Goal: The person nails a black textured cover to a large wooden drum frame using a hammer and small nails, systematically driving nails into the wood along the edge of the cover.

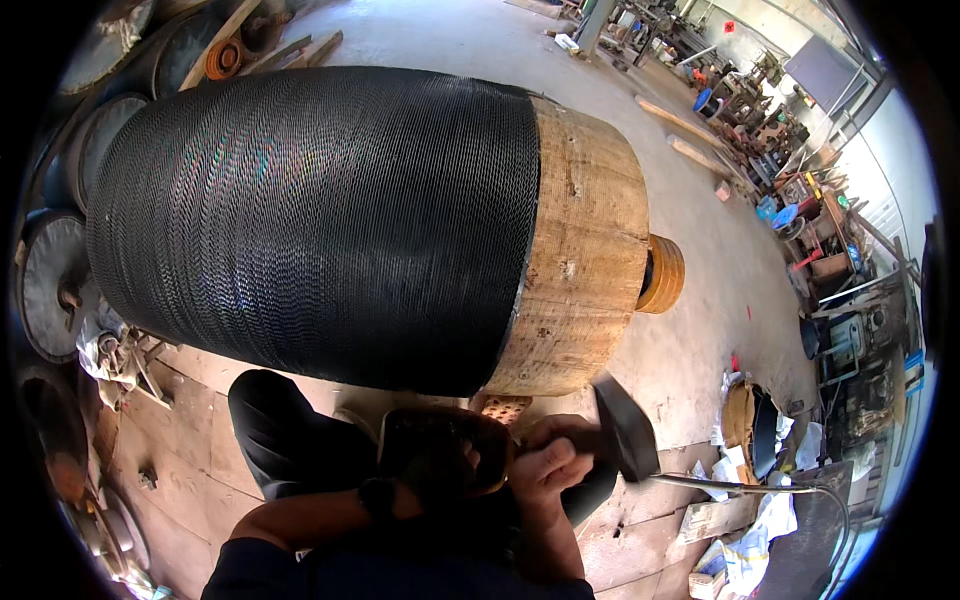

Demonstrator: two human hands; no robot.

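My right hand [550, 460] is closed round the handle of a hammer. The dark hammer head [626, 432] sticks up to the right of that fist, a little blurred. My left hand [467, 455] is in or over a dark open container [447, 412] with a yellowish rim on my lap; shadow hides most of its fingers. In front of my knees lies a big roller. Black ridged winding [330, 220] covers most of it, and a bare wooden band [580, 250] shows at its right end.
A yellow-brown hub [665, 274] juts from the roller's right end. A brick with holes [506, 408] sits beneath the wooden band. Metal drums [55, 285] line the left side. Tools and machine parts [765, 120] crowd the right wall. Cardboard and paper scraps [745, 425] lie on the floor at right.
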